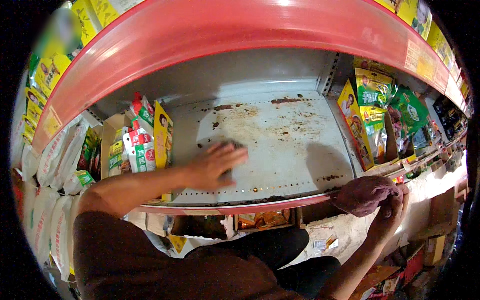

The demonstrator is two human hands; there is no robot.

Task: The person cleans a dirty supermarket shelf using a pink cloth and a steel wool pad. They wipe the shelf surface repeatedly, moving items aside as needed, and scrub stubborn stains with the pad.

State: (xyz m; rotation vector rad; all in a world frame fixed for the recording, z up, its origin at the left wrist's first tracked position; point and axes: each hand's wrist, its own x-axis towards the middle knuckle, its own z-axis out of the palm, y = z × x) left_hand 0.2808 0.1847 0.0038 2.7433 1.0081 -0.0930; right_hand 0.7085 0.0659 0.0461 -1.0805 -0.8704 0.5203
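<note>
My left hand (pixel 215 165) is stretched over a white metal shelf (pixel 277 150), palm down with the fingers apart. Motion blurs it, and I cannot tell whether it touches the surface. Rust patches and brown stains mark the shelf, mostly towards the back. My right hand (pixel 393 206) grips a bunched, dark purplish-brown cloth (pixel 362 197) at the front right corner of the shelf. The cloth hangs over the red front edge (pixel 258 205).
Left of the bare section stand a yellow display box (pixel 164 146) and snack packets (pixel 139 148). At right is another carton of packets (pixel 369 123). A red shelf front (pixel 262 30) arches overhead. Below lie an open carton of orange packets (pixel 264 219) and boxes on the floor.
</note>
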